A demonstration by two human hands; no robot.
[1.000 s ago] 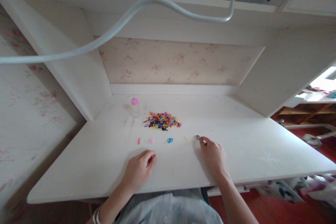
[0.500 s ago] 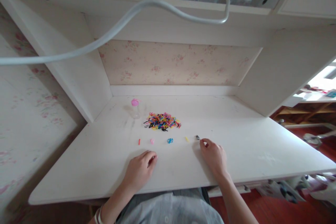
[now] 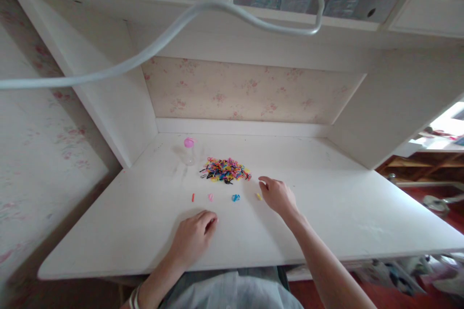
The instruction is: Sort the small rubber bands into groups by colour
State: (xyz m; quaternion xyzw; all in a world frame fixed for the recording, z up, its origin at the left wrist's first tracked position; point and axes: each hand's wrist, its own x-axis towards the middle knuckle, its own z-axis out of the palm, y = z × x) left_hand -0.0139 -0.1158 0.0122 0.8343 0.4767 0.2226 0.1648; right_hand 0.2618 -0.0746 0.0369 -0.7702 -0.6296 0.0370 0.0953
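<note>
Right hand point(image 3: 279, 197), thumb and forefinger slightly parted, is just beside the multicoloured pile of small bands point(image 3: 226, 170) and near the yellow piece point(image 3: 258, 196) on the worktop point(image 3: 344, 203); a low sideways sweep could scatter either. Its palm hides whatever lies beneath. Left hand point(image 3: 192, 237) is curled, fingertips hidden, so its grip cannot be told.

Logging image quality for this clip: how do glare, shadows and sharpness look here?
Head view: a bright patch near the right edge looks washed out; head view: soft shadows beside the left hand and right hand; head view: colourful pile's pieces blend together.
</note>
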